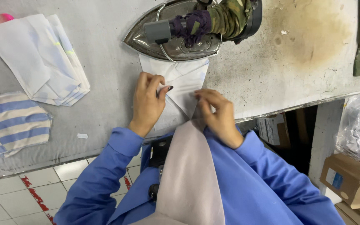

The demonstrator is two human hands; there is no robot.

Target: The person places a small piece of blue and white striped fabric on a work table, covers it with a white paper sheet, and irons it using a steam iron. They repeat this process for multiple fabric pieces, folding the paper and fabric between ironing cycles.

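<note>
A grey padded pressing surface [105, 83], scorched brown toward its far right, fills most of the view from the head camera. Hanging off its near edge and running down over the person's blue sleeves is a long strip of pale beige fabric [188, 179]. At the far side sits a heavy metal iron [176, 39], its handle wrapped in purple and camouflage cloth, its sole resting on the far end of a white fabric piece [184, 83] folded to a point. To the left lies a stack of white cut pieces [42, 62], fanned slightly, and nearer the edge a folded blue-and-cream striped cloth [11, 123]. Cardboard boxes [346, 179] stand on the floor at the right. The left hand [146, 104] lies flat on the white fabric piece, fingers [157, 83] curled down and pressing its folded edge. The right hand [217, 114] is just beside it, fingers [205, 98] bent and pinching the fold where the white piece meets the beige strip.
</note>
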